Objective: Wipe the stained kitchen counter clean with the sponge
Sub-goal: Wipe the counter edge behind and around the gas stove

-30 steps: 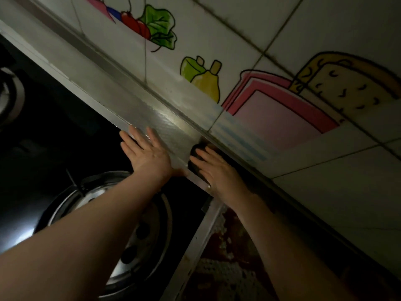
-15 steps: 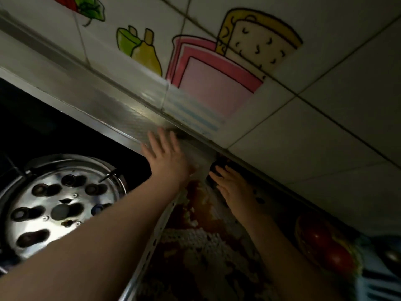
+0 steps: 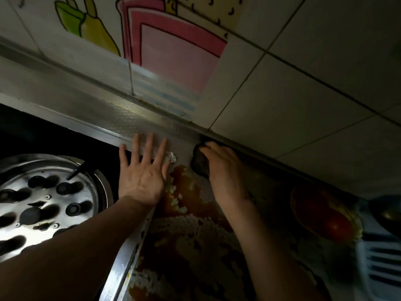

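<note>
Dim kitchen here, the tiled wall (image 3: 282, 94) with its cartoon decals running across the back, and the counter (image 3: 267, 192) meeting it along a dark seam. I'm clutching the sponge (image 3: 198, 164) in my right hand (image 3: 225, 170), fingers curled over its top, and it is sitting right at the back of the counter, tight against that seam. It looks dark and lumpy, and only the end to the left of my fingers is showing.

Now the part that matters: the stain (image 3: 182, 187). It is lying toward me from my grip and a little to the left, an orange-brown spill starting just beside the sponge's near edge. Its long axis is running away from the wall and down toward my body, alongside the metal strip (image 3: 121, 268) that borders the stove. So I'm judging the coming stroke as a pull straight back toward myself, not a sideways sweep.

My left hand (image 3: 141, 179) is lying flat and relaxed, fingers spread, holding nothing, to the left of my grip across the strip's far end, with the burner (image 3: 47, 203) beyond it. Its thumb side is touching or nearly touching the stain's top corner, so it is the nearer hand to the mess, but the right is carrying the tool. I'm reckoning most of the wiping is yet to do.
</note>
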